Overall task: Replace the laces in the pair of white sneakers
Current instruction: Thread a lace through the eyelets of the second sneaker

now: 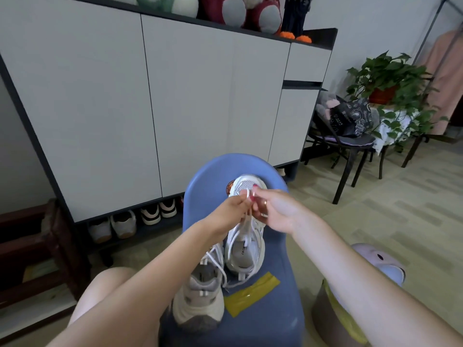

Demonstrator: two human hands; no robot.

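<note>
Two white sneakers lie on a blue plastic chair (208, 186). The far sneaker (246, 251) points away from me, toe toward the chair back. The near sneaker (200, 294) lies heel toward me, partly under my left forearm. A white lace (246, 196) loops over the far sneaker's toe end. My left hand (225, 216) pinches this lace just above the shoe. My right hand (273, 209) pinches the same lace from the right side, fingertips meeting the left hand's. Loose lace ends trail down between the two shoes.
A yellow packet (250, 294) lies on the chair seat beside the near sneaker. A tall white shoe cabinet (150, 108) stands behind the chair with several shoes in its bottom gap. A lidded bin (333, 319) sits at my right. A dark chair with bags (348, 131) and a plant (390, 78) stand at the far right.
</note>
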